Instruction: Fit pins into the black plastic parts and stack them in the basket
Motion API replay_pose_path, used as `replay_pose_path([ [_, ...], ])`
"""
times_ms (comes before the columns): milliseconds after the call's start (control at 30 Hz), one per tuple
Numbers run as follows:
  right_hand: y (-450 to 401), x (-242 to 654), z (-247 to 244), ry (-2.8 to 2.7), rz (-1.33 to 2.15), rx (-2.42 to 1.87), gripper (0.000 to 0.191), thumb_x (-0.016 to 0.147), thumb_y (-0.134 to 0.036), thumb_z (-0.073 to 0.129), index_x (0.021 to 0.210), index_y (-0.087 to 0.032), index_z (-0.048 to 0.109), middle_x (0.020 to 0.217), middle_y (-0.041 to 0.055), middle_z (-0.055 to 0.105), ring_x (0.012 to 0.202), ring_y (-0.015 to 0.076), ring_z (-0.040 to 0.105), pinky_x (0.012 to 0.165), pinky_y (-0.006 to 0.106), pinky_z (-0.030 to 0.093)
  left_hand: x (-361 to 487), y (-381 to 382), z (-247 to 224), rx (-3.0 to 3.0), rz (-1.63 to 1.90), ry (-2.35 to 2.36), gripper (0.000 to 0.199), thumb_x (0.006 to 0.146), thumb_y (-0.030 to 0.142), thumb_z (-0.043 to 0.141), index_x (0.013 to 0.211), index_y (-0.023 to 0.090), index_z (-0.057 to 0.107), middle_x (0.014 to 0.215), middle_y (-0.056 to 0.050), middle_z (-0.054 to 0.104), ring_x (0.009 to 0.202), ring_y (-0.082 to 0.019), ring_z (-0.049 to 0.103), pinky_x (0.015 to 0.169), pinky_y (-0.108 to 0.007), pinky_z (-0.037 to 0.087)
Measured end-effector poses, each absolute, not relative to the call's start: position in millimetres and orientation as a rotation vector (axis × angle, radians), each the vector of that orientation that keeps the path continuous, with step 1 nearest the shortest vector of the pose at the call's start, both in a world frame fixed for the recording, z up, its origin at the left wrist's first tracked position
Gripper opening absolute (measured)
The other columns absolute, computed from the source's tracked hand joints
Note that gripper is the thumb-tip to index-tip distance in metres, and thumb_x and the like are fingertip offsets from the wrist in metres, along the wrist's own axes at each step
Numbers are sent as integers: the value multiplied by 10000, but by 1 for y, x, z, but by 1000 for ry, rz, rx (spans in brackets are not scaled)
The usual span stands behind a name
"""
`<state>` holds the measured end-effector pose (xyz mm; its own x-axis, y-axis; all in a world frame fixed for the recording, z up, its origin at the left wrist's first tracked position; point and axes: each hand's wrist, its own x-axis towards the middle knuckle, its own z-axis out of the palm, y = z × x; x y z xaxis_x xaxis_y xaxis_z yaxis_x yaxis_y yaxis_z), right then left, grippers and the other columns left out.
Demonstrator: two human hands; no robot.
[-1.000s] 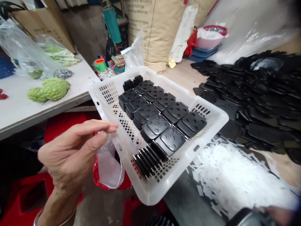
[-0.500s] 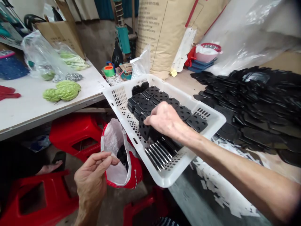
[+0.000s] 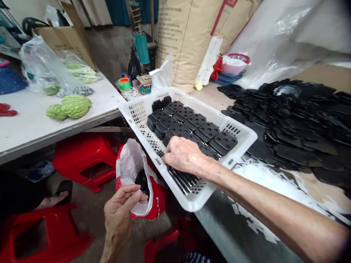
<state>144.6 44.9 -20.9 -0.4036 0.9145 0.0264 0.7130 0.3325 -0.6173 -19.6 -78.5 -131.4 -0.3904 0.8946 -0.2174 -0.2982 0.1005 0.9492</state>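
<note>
My right hand (image 3: 182,155) reaches into a white plastic basket (image 3: 189,205), its fingers closed on a black plate whose dark edge (image 3: 160,153) just shows beside them. Under that hand, thin black plates (image 3: 181,182) stand on edge in a row. Behind it, flat stacks of black plates with round holes (image 3: 196,119) fill the basket. My left hand (image 3: 124,204) is pinched, thumb against fingers, at the mouth of a red and white bag (image 3: 157,199). Small black pieces (image 3: 142,180) lie inside this bag. Whatever the pinch may hold is too small to make out.
To the right, a big heap of black plates (image 3: 296,128) covers the table, with white strips (image 3: 257,190) in front. Red stools (image 3: 85,157) stand below at left. Green chayotes (image 3: 75,106) lie on the white table (image 3: 27,126). Another person's foot (image 3: 56,199) shows at lower left.
My right hand has lowered the black plate toward the near-left side of the basket, by the upright row. My left hand has moved right and slightly down, still pinched. The view has shifted slightly.
</note>
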Motion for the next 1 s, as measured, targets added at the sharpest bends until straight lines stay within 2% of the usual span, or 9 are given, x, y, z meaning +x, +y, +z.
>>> replay_pose_path([
  [133, 38, 146, -3, -2369, 790, -1697, 305, 510, -120, 496, 301, -294, 357, 391, 7, 402, 404, 154, 370, 465, 304, 313, -15, -82, -137, 653, 1443, 1368, 230, 600, 248, 765, 771, 135, 660, 567, -51, 676, 537, -166, 625, 544, -238, 502],
  [233, 36, 145, 2, -2381, 778, -1676, 325, 497, -115, 486, 286, -287, 308, 377, -4, 364, 389, 143, 328, 460, 302, 312, -11, -83, -136, 669, 1417, 1371, 235, 601, 260, 760, 767, 131, 654, 554, -47, 669, 529, -168, 618, 530, -243, 498],
  [400, 39, 144, -5, -2357, 675, -1649, 332, 382, -91, 470, 268, -277, 220, 316, -35, 271, 323, 96, 195, 401, 283, 257, -1, -83, -130, 685, 1334, 1384, 227, 606, 257, 750, 762, 126, 650, 553, -51, 671, 517, -167, 614, 528, -250, 497],
  [533, 43, 149, -16, -2298, 664, -1436, 315, 367, -88, 460, 260, -282, 237, 273, -55, 220, 301, 70, 126, 385, 260, 202, 8, -83, -129, 703, 1280, 1358, 215, 622, 252, 741, 766, 124, 646, 560, -51, 672, 522, -164, 615, 538, -251, 496],
  [900, 39, 150, -8, -2361, 692, -1503, 343, 377, -64, 458, 318, -277, 196, 361, -46, 264, 363, 96, 167, 444, 296, 254, 11, -89, -132, 703, 1246, 1380, 180, 646, 247, 722, 762, 131, 649, 562, -37, 665, 532, -156, 608, 529, -246, 494],
  [1000, 42, 152, -15, -2185, 770, -1325, 319, 354, -65, 449, 295, -295, 237, 335, -47, 267, 372, 99, 170, 460, 288, 236, 10, -91, -135, 688, 1225, 1383, 189, 640, 256, 729, 755, 129, 647, 555, -36, 661, 532, -157, 608, 526, -248, 497],
])
